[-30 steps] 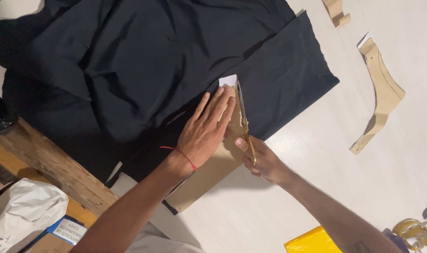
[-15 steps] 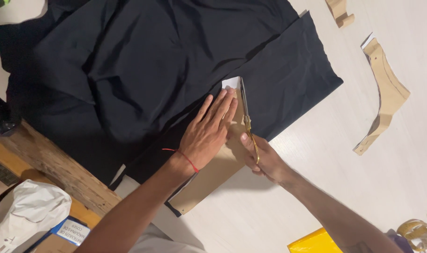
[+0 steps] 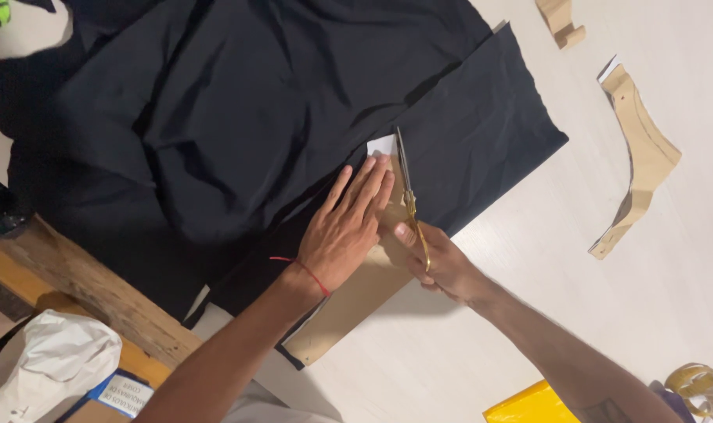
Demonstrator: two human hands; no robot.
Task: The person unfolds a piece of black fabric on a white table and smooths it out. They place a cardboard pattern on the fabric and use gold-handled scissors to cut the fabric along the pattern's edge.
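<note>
Brass-handled scissors (image 3: 410, 200) lie along the right edge of a tan paper pattern piece (image 3: 356, 290), their dark blades pointing up the table onto the black fabric (image 3: 278, 102), the tips just past the pattern's white upper corner. The right hand (image 3: 438, 262) is closed around the scissor handles, thumb through the upper loop, wrist and forearm running off toward the lower right corner. The left hand (image 3: 344, 227) presses flat on the pattern just beside the blades, fingers together and stretched toward the white corner, palm down, holding nothing; a thin red string circles its wrist, and the forearm comes in from the lower left. The pattern sits on the fabric, with its lower end reaching the bare table near the person's body. The fabric spreads in loose folds over the upper left of a pale white table (image 3: 528, 313), its right corner ending well short of a curved tan pattern piece (image 3: 642, 157) that lies apart on open tabletop. Another small tan piece (image 3: 560, 19) sits at the top edge. A rough wooden beam (image 3: 90, 290) borders the table at left, with a white bag (image 3: 51, 360) below it, and a yellow sheet (image 3: 528, 403) and a rolled measuring tape (image 3: 697, 384) lie at the bottom right
</note>
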